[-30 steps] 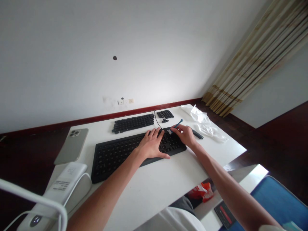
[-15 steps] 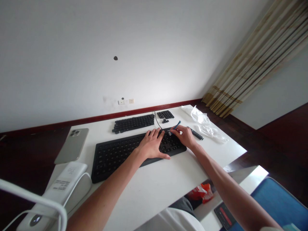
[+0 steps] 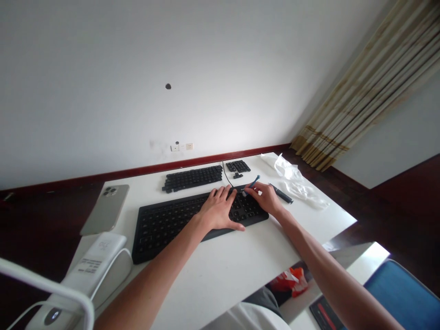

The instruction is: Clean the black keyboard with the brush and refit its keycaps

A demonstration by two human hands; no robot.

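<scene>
A black keyboard (image 3: 165,227) with its keycaps off lies across the white table. My left hand (image 3: 220,211) rests on its right half, fingers spread and thumb stretched out, holding nothing. Closed around a thin blue brush (image 3: 253,182) is my right hand (image 3: 265,197), above the number pad at the keyboard's upper right. The brush's pale bristle end points down at the key switches; whether it touches them I cannot tell. Behind the keyboard sit the removed keycaps (image 3: 195,178), laid out in rows, with a smaller block of keycaps (image 3: 238,166) to their right.
A dark pen-like tool (image 3: 282,194) and crumpled clear plastic (image 3: 299,181) lie at the right. On the left are a phone (image 3: 106,208) and a white device (image 3: 90,266) with a cable. A thin black cable (image 3: 227,173) runs behind the keyboard. A blue seat (image 3: 402,293) stands lower right.
The whole view has shifted slightly. Both hands keep nearly the same places on the keyboard, and the brush stays in my right hand at the number pad.
</scene>
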